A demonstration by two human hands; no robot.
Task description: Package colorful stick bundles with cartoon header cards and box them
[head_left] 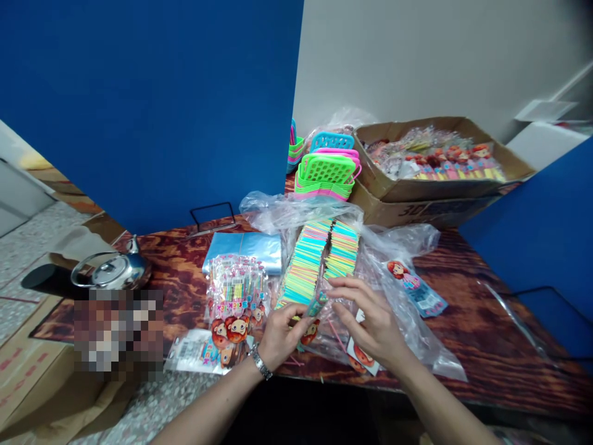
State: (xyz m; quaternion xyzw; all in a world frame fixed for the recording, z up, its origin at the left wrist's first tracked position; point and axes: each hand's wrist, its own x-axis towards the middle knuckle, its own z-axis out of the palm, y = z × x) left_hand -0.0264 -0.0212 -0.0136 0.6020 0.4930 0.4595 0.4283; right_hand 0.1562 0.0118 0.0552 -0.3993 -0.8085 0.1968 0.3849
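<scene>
My left hand (285, 334), with a metal watch band at the wrist, is closed on a small greenish plastic pouch (317, 305). Its fingers hide much of the pouch. My right hand (370, 318) is just to the right, fingers apart and slightly bent, the fingertips close to the pouch; nothing shows between them. Beyond both hands, thin coloured sticks (303, 262) lie packed in two rows on clear plastic wrap (393, 296). A cartoon-printed card (364, 355) lies partly under my right hand. Left of my left hand is a pile of filled printed pouches (236, 303).
Blue flat bags (245, 247) lie behind the pile. Coloured plastic baskets (328, 170) stand beside a cardboard box (435, 185) of packed pouches. A printed pouch (417, 287) lies to the right. A metal kettle (113, 271) sits at the left; blue panels (152, 111) border the table.
</scene>
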